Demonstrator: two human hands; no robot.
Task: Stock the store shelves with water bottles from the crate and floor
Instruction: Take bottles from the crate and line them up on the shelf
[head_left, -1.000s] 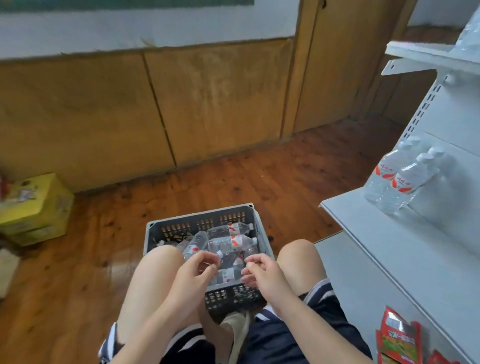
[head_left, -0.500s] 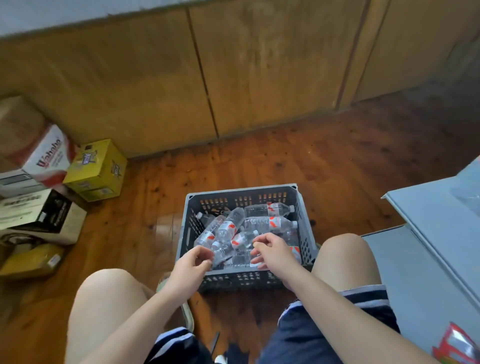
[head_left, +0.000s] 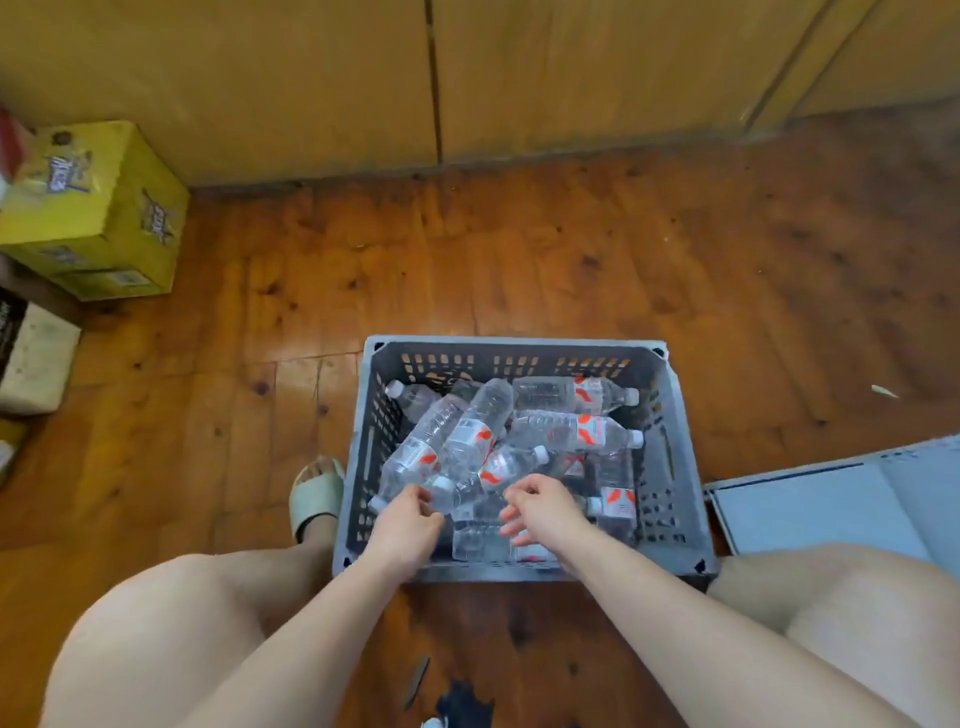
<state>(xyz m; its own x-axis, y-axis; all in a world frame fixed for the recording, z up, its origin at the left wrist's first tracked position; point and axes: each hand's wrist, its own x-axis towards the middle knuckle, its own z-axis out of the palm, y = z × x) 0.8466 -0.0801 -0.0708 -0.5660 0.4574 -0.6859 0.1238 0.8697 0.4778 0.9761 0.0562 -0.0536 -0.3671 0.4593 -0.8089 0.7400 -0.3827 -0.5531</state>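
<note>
A grey plastic crate (head_left: 514, 345) stands on the wooden floor between my knees. Several clear water bottles (head_left: 571, 431) with red-and-white labels lie jumbled inside it. My left hand (head_left: 402, 525) hovers over the crate's near left part, its loosely curled fingers beside the capped end of one bottle (head_left: 483, 475). My right hand (head_left: 540, 512) hangs over the near middle of the pile with relaxed, slightly curled fingers. Neither hand holds a bottle.
The white bottom shelf board (head_left: 810, 509) juts in at the right, close to the crate. A yellow carton (head_left: 98, 208) and a white box (head_left: 31, 358) sit at the left by the wooden wall panels. My sandalled foot (head_left: 317, 493) rests left of the crate.
The view has tilted down and left, so the upper shelf with its bottles has left the picture. Both hands have stayed low over the crate's near side, holding nothing.
</note>
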